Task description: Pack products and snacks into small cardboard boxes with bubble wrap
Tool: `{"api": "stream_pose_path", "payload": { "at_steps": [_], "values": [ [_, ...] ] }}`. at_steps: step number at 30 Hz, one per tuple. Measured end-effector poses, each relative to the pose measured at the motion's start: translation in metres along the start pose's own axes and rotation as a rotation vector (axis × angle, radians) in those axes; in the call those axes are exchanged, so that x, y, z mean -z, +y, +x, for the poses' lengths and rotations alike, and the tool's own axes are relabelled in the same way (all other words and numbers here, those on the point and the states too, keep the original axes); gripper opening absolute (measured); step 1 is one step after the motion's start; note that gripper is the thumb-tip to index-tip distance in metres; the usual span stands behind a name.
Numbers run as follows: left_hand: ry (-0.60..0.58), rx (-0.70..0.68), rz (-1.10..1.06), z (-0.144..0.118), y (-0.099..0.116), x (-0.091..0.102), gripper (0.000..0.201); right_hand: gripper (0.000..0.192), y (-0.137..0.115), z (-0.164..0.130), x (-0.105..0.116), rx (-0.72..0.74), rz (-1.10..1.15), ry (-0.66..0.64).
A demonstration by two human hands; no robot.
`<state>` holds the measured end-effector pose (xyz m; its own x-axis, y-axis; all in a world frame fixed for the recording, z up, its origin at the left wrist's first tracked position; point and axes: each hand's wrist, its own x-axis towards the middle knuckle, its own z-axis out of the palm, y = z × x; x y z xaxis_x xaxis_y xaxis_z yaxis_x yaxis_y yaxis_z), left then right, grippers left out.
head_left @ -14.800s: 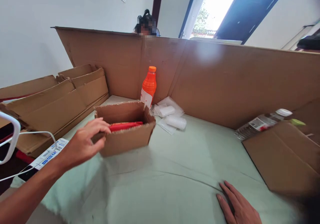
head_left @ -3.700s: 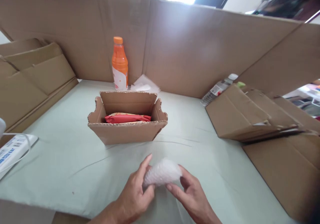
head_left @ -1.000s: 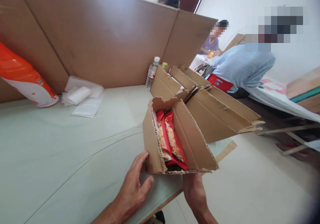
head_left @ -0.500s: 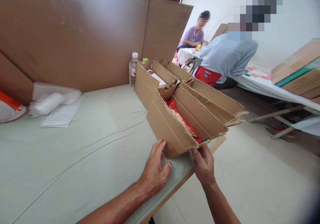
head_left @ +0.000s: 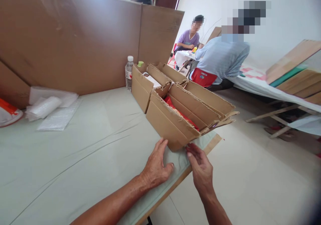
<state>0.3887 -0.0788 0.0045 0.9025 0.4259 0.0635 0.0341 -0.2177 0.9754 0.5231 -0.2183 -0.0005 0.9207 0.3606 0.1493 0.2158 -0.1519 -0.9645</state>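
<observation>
Several open cardboard boxes stand together near the table's right edge. The nearest cardboard box [head_left: 173,124] has a red packet [head_left: 182,113] inside, partly hidden by its walls. My left hand [head_left: 156,166] lies at this box's near left corner, fingers outstretched against its side and thumb apart. At the near right corner, my right hand [head_left: 200,166] has its fingertips by the lower edge, fingers extended and loosely bent. Neither hand is wrapped round anything. Behind, another cardboard box [head_left: 141,89] contains something white [head_left: 152,81].
A water bottle [head_left: 129,73] and a green cap [head_left: 140,64] are by the back box. Clear plastic bags [head_left: 56,113] lie on the covered table [head_left: 82,154]. A tall cardboard panel [head_left: 95,44] rises behind. Two people sit at another table [head_left: 265,84] beyond; a third head shows above the panel.
The nearest box has shifted back and inward from the table edge, opening a small gap from the box behind. My right hand has moved slightly left, its fingers lower on the corner.
</observation>
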Motion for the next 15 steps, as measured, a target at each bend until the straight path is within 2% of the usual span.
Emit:
{"api": "stream_pose_path", "payload": {
  "at_steps": [4,6,8,11,13,15],
  "values": [
    [-0.038,-0.013,0.039,-0.030,-0.001,0.025,0.071,0.040,0.002,-0.032,0.000,0.082,-0.206,-0.115],
    [-0.058,-0.023,0.039,-0.054,0.002,0.045,0.062,0.034,0.006,-0.044,-0.003,0.209,-0.333,-0.203],
    [-0.056,0.011,0.025,-0.081,0.007,0.066,0.057,0.030,0.009,-0.048,-0.014,0.417,-0.419,-0.316],
    [-0.031,0.178,-0.015,-0.126,0.013,0.098,0.054,0.029,0.005,-0.052,-0.049,0.783,-0.480,-0.523],
    [-0.018,0.283,-0.060,-0.155,0.016,0.119,0.051,0.034,-0.007,-0.061,-0.080,1.005,-0.488,-0.652],
    [0.011,0.318,-0.081,-0.182,0.017,0.143,0.047,0.042,-0.025,-0.078,-0.112,1.174,-0.481,-0.784]
  ]
}}
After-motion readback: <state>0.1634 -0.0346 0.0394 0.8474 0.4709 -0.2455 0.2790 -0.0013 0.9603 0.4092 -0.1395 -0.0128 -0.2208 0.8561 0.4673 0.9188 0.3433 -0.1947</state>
